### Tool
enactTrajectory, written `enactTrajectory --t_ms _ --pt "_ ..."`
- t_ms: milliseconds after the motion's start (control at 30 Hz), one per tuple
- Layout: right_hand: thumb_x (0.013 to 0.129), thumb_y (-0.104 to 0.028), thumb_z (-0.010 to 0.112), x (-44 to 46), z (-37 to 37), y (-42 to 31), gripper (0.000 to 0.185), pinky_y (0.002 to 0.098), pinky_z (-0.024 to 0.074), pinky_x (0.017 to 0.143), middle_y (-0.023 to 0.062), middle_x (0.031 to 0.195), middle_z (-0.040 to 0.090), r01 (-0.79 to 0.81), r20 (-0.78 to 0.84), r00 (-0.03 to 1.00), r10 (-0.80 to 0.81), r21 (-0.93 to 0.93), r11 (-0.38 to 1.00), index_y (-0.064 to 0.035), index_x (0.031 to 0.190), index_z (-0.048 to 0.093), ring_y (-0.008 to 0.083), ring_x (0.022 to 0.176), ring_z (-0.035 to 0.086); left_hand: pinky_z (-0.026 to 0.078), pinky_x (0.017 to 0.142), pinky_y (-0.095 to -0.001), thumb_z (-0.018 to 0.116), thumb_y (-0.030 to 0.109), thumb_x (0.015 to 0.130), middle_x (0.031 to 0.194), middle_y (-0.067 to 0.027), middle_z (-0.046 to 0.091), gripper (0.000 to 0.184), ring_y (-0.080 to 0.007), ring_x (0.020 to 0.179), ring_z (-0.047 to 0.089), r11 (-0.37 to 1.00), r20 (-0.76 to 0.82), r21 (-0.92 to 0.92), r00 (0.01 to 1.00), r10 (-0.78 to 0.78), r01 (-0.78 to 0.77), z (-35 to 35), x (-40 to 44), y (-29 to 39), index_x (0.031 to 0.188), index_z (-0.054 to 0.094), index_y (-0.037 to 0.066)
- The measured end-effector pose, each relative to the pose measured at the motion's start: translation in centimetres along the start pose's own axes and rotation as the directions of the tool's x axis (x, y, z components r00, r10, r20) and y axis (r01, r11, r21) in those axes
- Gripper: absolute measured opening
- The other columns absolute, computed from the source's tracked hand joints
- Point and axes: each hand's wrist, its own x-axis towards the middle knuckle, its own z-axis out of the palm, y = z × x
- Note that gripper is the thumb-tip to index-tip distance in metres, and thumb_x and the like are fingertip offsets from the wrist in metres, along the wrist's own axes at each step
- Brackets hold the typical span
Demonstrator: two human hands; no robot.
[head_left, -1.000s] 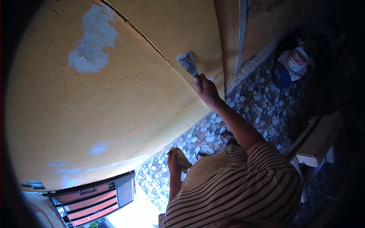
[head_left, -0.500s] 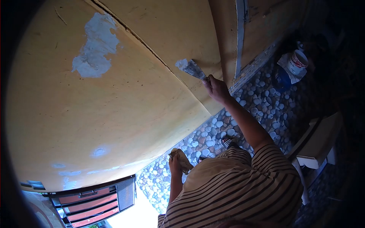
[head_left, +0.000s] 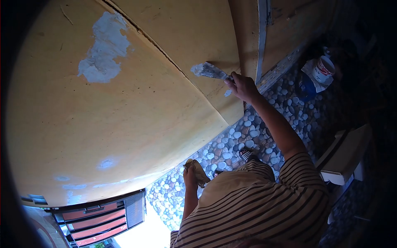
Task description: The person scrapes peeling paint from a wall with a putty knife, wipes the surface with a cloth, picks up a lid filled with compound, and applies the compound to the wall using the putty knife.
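Observation:
My right hand (head_left: 244, 87) is closed round the handle of a putty knife (head_left: 213, 71). Its broad blade, smeared with whitish putty, is against or very close to the yellow wall (head_left: 136, 111), right of the long crack (head_left: 165, 56). A small pale spot (head_left: 228, 93) shows on the wall just below the knife's handle. Lower down, in front of my belly, my left hand (head_left: 190, 178) grips a crumpled tan bag (head_left: 198, 172); what it contains is hidden. A large white putty patch (head_left: 103, 49) covers part of the wall at upper left.
Pebble-patterned flooring (head_left: 256, 128) runs along the wall's base. A white tub (head_left: 324, 68) stands beside something blue (head_left: 307, 89) at the right. Near my right side is a pale bench-like object (head_left: 345, 155). Red slatted panels (head_left: 97, 223) are at lower left.
My right hand has moved slightly to the right, and the putty knife now lies flatter across the view. The small pale spot near the handle has come into sight. My left hand has barely moved.

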Motion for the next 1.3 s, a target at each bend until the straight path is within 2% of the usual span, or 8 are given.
enactTrajectory --t_ms 433,600,733,933,1033,1133,1233,1300 --pt "0.097 -0.043 0.051 1.0 -0.5 -1.4 0.04 0.0446 0.0489 0.052 0.0147 0.066 0.06 0.029 0.063 0.998 -0.028 -0.014 0.999 -0.005 0.085 0.05 0.0338 0.057 0.062 0.052 0.07 -0.0307 0.059 0.023 0.089 0.094 -0.0069 0.063 0.031 -0.0156 0.08 0.062 0.998 0.003 0.05 1.0 -0.027 0.027 0.1 0.6 -0.9 0.112 0.058 0.002" --pt "0.097 -0.039 0.052 0.7 -0.1 -1.6 0.036 0.044 0.048 0.052 0.0131 0.061 0.058 0.037 -0.041 0.998 -0.036 0.022 0.999 -0.0055 0.087 0.05 0.034 0.058 0.062 0.052 0.069 -0.031 0.059 0.024 0.089 0.094 -0.0073 0.063 0.032 -0.0161 0.08 0.062 0.998 -0.016 0.054 0.999 -0.041 0.042 -0.3 0.8 -0.4 0.113 0.058 0.002" --pt "0.097 -0.039 0.052 0.7 -0.1 -1.9 0.035 0.0439 0.0485 0.052 0.0132 0.063 0.059 -0.03 0.049 0.998 0.029 0.033 0.999 -0.0056 0.087 0.05 0.034 0.059 0.062 0.052 0.07 -0.0317 0.059 0.025 0.089 0.096 -0.0081 0.063 0.034 -0.0172 0.082 0.062 0.996 -0.009 0.069 0.998 -0.061 0.061 -0.1 0.1 -0.5 0.114 0.058 0.002" --pt "0.098 -0.038 0.051 -1.4 0.1 -3.1 0.034 0.0431 0.0477 0.052 0.0127 0.061 0.058 -0.04 -0.017 0.999 0.043 0.171 0.985 -0.0053 0.087 0.05 0.0333 0.057 0.062 0.053 0.071 -0.0319 0.059 0.026 0.089 0.098 -0.0084 0.064 0.036 -0.0175 0.083 0.062 0.994 -0.028 0.1 0.998 -0.051 0.054 -0.3 0.9 -0.8 0.116 0.058 0.003" --pt "0.099 -0.033 0.052 -3.1 -0.2 -4.6 0.03 0.0416 0.0451 0.05 0.0123 0.06 0.056 -0.069 -0.046 0.995 0.086 0.302 0.951 -0.0048 0.088 0.05 0.0324 0.055 0.06 0.052 0.072 -0.0313 0.059 0.025 0.09 0.099 -0.0082 0.064 0.035 -0.0172 0.084 0.062 0.994 -0.02 0.102 0.999 -0.046 0.048 -0.4 1.3 -0.9 0.117 0.058 0.003" --pt "0.1 -0.029 0.052 -5.0 -1.0 -6.9 0.027 0.0388 0.0427 0.05 0.0112 0.059 0.054 -0.24 0.087 0.97 0.225 0.438 0.866 -0.0042 0.09 0.05 0.0288 0.053 0.058 0.052 0.072 -0.031 0.058 0.024 0.09 0.1 -0.0079 0.064 0.035 -0.0165 0.086 0.062 0.997 -0.002 0.057 0.998 -0.059 0.059 -0.7 1.2 -1.1 0.117 0.058 0.003" --pt "0.101 -0.025 0.05 -6.5 -1.5 -9.7 0.023 0.0341 0.0401 0.049 0.0074 0.058 0.049 -0.396 0.213 0.914 0.346 0.662 0.636 -0.0033 0.094 0.051 0.0179 0.05 0.053 0.052 0.073 -0.031 0.058 0.023 0.091 0.1 -0.0076 0.064 0.034 -0.0162 0.086 0.062 0.998 0.004 0.031 0.999 -0.052 0.052 -0.5 1.1 -1.0 0.118 0.058 0.003" --pt "0.103 -0.025 0.044 -6.8 -1.9 -11.9 0.024 0.0321 0.0394 0.049 0.0035 0.059 0.046 -0.435 0.22 0.886 0.408 0.697 0.57 -0.0037 0.111 0.051 0.0138 0.049 0.046 0.052 0.073 -0.0312 0.058 0.023 0.091 0.1 -0.0076 0.064 0.034 -0.0161 0.086 0.062 0.999 0.003 0.028 0.999 -0.033 0.033 -0.7 1.1 -1.0 0.118 0.058 0.002"
